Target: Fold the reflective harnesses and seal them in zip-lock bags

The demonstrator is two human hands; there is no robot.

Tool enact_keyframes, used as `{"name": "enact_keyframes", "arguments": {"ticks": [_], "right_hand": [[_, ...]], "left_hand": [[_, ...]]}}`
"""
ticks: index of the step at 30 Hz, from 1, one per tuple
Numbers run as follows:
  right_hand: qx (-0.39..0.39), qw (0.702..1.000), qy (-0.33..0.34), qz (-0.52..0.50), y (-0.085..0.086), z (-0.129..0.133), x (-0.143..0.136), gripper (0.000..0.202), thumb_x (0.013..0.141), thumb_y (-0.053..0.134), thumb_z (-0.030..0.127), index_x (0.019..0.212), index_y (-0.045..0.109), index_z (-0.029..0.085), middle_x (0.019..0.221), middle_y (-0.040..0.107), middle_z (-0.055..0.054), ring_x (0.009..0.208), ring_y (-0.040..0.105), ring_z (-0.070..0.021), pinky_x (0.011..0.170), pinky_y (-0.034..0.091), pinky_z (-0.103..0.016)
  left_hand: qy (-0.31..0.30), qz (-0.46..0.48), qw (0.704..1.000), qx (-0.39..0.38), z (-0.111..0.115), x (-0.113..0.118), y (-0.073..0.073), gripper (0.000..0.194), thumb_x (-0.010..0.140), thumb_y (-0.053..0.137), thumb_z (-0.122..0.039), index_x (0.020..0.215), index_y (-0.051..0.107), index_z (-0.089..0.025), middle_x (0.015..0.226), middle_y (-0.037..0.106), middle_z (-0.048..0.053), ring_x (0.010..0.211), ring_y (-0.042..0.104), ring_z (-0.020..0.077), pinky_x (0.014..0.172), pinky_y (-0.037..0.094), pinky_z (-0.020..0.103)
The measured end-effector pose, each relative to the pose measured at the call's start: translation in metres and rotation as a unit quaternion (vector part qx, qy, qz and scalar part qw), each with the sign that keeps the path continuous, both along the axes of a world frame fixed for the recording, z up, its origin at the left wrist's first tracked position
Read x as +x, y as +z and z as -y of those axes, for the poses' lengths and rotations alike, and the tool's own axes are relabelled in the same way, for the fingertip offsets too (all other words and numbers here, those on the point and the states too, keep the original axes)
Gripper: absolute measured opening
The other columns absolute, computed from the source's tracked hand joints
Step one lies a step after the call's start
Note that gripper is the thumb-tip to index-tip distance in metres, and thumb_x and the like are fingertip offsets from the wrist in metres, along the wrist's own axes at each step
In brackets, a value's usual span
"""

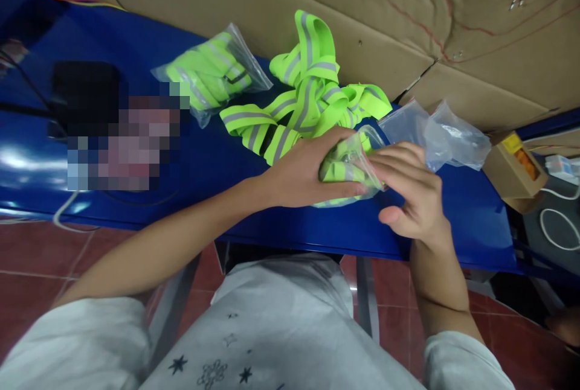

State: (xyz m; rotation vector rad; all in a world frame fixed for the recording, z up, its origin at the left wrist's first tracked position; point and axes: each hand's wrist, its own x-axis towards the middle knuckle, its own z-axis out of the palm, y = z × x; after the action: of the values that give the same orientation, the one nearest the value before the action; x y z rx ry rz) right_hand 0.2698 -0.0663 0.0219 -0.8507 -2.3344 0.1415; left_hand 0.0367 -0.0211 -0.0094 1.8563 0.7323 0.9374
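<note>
My left hand [301, 172] is wrapped round a clear zip bag [372, 176] with a neon-yellow reflective strap [347, 171] folded inside. My right hand [410, 188] is at the bag's mouth, its fingers against the plastic edge and its thumb held apart; whether they pinch the edge is hidden. Just beyond my left hand lies a loose heap of reflective straps [312, 94], yellow with grey stripes. Farther left, a filled zip bag [211, 70] holds another folded strap. Crumpled clear plastic bags [457, 136] lie beyond my right hand.
Everything rests on a blue table [203, 215] with a cardboard-covered wall [217, 3] behind it. A small cardboard box [516, 166] with orange contents stands at the right end. On the left are a black object [84, 97], a blurred-out patch and a white cable [66, 212].
</note>
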Motion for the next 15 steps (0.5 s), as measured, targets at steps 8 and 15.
{"name": "enact_keyframes", "arguments": {"ticks": [8, 15], "right_hand": [[-0.17, 0.98, 0.094, 0.041, -0.007, -0.011, 0.001, 0.027, 0.097, 0.073, 0.043, 0.123, 0.071, 0.033, 0.109, 0.081, 0.002, 0.103, 0.077, -0.0209, 0.116, 0.05, -0.048], [-0.025, 0.991, -0.076, -0.107, -0.004, -0.012, 0.012, 0.04, 0.092, 0.08, 0.037, 0.131, 0.071, 0.032, 0.125, 0.077, -0.004, 0.12, 0.072, -0.029, 0.112, 0.053, -0.052]], "left_hand": [[-0.046, 0.013, 0.996, -0.069, 0.0, 0.008, -0.013, 0.049, 0.082, 0.087, -0.045, 0.121, 0.07, -0.021, 0.112, 0.075, 0.006, 0.102, 0.071, 0.0267, 0.091, 0.051, 0.034], [-0.034, 0.14, 0.981, -0.134, -0.011, 0.003, -0.005, 0.034, 0.094, 0.074, -0.045, 0.122, 0.074, -0.025, 0.128, 0.074, 0.004, 0.126, 0.067, 0.0268, 0.113, 0.049, 0.039]]}}
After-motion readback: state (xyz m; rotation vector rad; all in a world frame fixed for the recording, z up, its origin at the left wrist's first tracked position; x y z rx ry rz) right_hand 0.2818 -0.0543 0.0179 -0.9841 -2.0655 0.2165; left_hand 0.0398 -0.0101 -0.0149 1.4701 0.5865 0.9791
